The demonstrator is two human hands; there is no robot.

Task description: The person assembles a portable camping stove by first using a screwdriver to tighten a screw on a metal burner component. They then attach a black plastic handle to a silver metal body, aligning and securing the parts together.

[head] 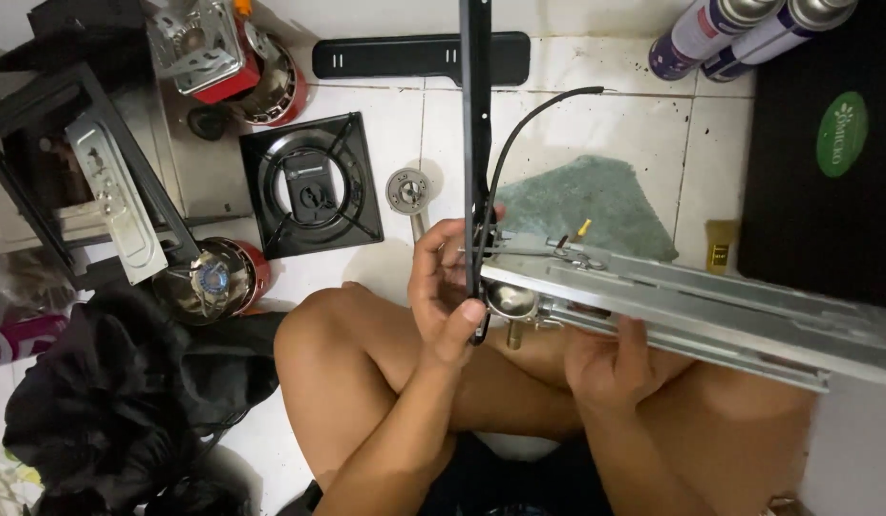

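Note:
I sit cross-legged on a white tiled floor. My left hand [443,287] grips the upright black side panel [475,115] of a portable gas stove body, thumb on its near edge. My right hand [607,361] supports from below the silver metal stove chassis [691,306], which lies tilted across my lap and runs out to the right. A black hose [524,124] curves up from the chassis, and a small brass valve part [512,301] hangs beneath it, between my hands.
A black burner pan with pan support [311,186] lies on the floor ahead. Two round red-rimmed burners [213,277] [271,81], a silver stove frame [108,191], a black strip [419,55], two gas canisters [739,29], a green cloth [586,205], a black case [825,143] and a black bag [128,392] surround me.

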